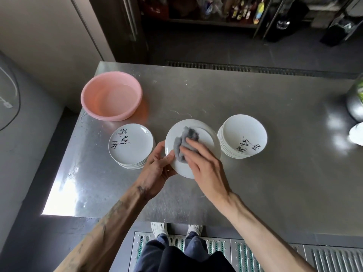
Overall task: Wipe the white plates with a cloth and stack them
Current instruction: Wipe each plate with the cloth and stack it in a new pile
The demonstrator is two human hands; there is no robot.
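- The left hand [157, 165] grips the near-left rim of a white plate [207, 137], thumb lying over the top edge and the other fingers curled underneath, mostly hidden
- The right hand [204, 163] lies across the face of that plate, its fingers fairly straight and close together, pressing down on a crumpled grey cloth [186, 140]; the thumb cannot be seen
- The cloth sits near the middle of the plate, bunched, with part of it sticking out beyond the fingertips
- The held plate is in front of the person, between two piles of plates — whether its underside touches the steel table [275, 173] cannot be told
- The left stack [131, 146] stands just beside the left hand; its top plate shows black brush lettering with small pink marks
- The right stack [244, 134] is taller, and in this view the far-right edge of the held plate overlaps its side; its top plate carries similar lettering near the front rim
- A pink basin [111, 95] stands behind the left stack, near the table's far-left corner
- Below the table's near edge are the person's white shoes [159, 229] on a slotted floor grate [245, 254]
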